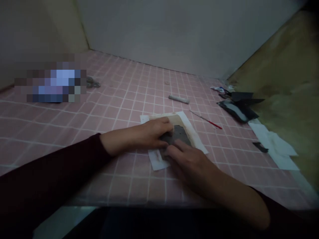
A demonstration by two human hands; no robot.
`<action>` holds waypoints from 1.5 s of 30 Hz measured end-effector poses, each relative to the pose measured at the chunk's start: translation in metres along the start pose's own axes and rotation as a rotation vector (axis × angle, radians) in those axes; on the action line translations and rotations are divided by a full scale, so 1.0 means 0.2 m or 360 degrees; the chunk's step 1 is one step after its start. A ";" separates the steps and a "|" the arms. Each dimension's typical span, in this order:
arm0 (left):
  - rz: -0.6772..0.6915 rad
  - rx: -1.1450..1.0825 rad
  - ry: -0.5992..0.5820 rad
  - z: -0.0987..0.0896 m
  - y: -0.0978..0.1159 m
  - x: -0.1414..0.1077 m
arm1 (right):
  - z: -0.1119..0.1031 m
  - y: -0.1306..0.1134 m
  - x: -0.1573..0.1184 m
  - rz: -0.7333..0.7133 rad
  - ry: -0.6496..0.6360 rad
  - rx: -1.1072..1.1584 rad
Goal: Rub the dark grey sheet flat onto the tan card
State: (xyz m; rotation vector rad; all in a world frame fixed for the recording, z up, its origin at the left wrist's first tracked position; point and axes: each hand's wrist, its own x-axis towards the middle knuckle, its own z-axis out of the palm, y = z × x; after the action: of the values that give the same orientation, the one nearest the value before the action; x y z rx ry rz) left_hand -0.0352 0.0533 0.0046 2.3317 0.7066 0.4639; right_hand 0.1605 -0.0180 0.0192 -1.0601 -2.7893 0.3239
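At centre, close by: a dark grey piece (179, 134), flat and soft-looking, on a tan sheet (174, 119), with white paper (157, 163) underneath. Left hand (157, 132) over the piece's left side, right hand (191, 162) at its near edge, both with bent fingers, probably for steadying from two sides. Impossible to tell, with fingertips partly hidden, between a firm pinch and mere pressing. The white paper likely there as a guard for the tablecloth (119, 83). Just beyond, perhaps for easy reach, a short pale rod (178, 99) and a thin tool with a red handle (205, 119), near each other but apart. At far right, dark packets (238, 111), a small dark scrap (260, 147) and loose paper (284, 146), perhaps there to leave working room around the hands. At far left, a pixelated bright patch (57, 83), and beside it a small dim object (93, 82), possibly scissors. Beneath it all, the same tablecloth, pink with white grid lines and slight creases. Beyond its far edge, a plain grey wall (174, 36); on the right, a yellowish-brown, blotchy wall (286, 76); low light throughout.
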 end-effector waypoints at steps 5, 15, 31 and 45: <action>-0.0004 0.0079 -0.0052 -0.01 0.02 -0.01 | 0.04 0.02 -0.02 -0.0113 0.0168 0.0118; 0.0031 0.0099 -0.0065 -0.02 0.02 -0.01 | 0.08 0.03 0.01 -0.0150 0.0163 0.0126; 0.0050 0.0093 -0.0072 -0.01 0.00 -0.01 | 0.08 0.09 -0.03 -0.0014 0.0150 0.0062; 0.0018 0.0131 -0.0073 -0.01 0.00 -0.01 | 0.06 0.05 -0.01 -0.0086 0.0198 0.0116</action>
State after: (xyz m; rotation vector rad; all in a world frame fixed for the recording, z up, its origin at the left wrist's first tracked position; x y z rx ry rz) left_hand -0.0372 0.0534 0.0066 2.4166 0.7036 0.3918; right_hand 0.1649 -0.0140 0.0047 -0.9527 -2.6695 0.3384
